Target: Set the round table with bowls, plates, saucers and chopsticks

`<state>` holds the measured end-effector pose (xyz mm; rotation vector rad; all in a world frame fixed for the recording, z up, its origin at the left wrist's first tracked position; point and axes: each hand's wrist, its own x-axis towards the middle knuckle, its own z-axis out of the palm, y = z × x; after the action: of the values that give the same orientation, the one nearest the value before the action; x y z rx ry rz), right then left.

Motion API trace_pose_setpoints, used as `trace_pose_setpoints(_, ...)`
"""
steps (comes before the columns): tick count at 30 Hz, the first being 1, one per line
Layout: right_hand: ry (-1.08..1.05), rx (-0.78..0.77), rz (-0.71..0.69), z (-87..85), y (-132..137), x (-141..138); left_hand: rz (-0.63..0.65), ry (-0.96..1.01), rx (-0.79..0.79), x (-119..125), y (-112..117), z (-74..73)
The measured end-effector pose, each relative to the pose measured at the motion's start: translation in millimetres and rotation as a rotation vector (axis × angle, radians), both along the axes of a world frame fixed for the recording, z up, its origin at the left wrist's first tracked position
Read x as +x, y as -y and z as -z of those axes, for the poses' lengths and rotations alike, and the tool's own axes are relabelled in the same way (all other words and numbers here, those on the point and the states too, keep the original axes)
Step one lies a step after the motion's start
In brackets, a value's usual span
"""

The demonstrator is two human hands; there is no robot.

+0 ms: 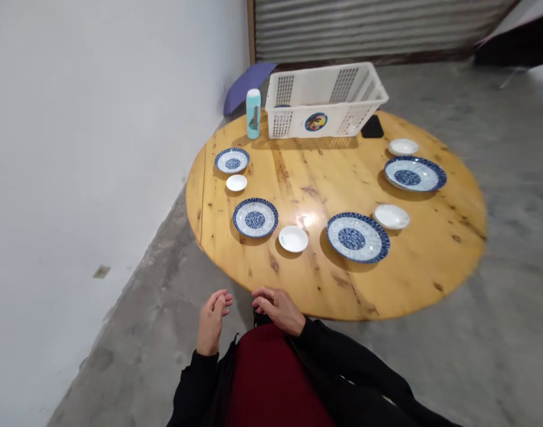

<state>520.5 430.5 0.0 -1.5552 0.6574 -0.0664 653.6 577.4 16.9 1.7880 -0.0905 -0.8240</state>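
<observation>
My left hand (214, 320) hangs in front of my body, just off the table's near edge, fingers loosely curved and apart with nothing in them. Beside it, my right hand (279, 308) is at the near rim of the round wooden table (236, 267), its fingers also loosely bent and holding nothing. Nearest to both hands are a blue-rimmed plate (255, 218) and a small white dish (293, 239). To the right lie a larger blue-rimmed plate (357, 238) and another white dish (391, 217).
At the back stands a white plastic basket (316, 118), with a light-blue bottle (253, 114) on its left and a black phone-like object (372, 127) on its right. More blue-rimmed plates (232, 161) and white dishes (403, 147) lie farther off. A white wall (76, 178) rises at left.
</observation>
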Motion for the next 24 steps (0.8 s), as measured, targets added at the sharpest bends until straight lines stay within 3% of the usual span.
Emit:
trace_pose_setpoints(4, 0.021, -0.012, -0.006, 0.4, 21, 36, 0.023, 0.001, 0.024, 42, 26, -1.6)
trace_pose_setpoints(9, 0.019, 0.072, 0.092, 4.7, 31, 50, 0.055, -0.068, -0.013, 112, 79, 7.1)
trace_pose_setpoints(13, -0.008, 0.226, 0.301, 8.4, 35, 56, 0.058, -0.061, -0.026, 194, 149, 14.6)
trace_pose_setpoints(18, -0.084, 0.213, 0.612, 7.1, 41, 76, 0.086, -0.050, -0.033, 294, 251, 19.6)
trace_pose_setpoints(24, -0.141, 0.273, 0.897, -0.5, 30, 122, 0.162, -0.036, -0.016, 374, 358, 34.1)
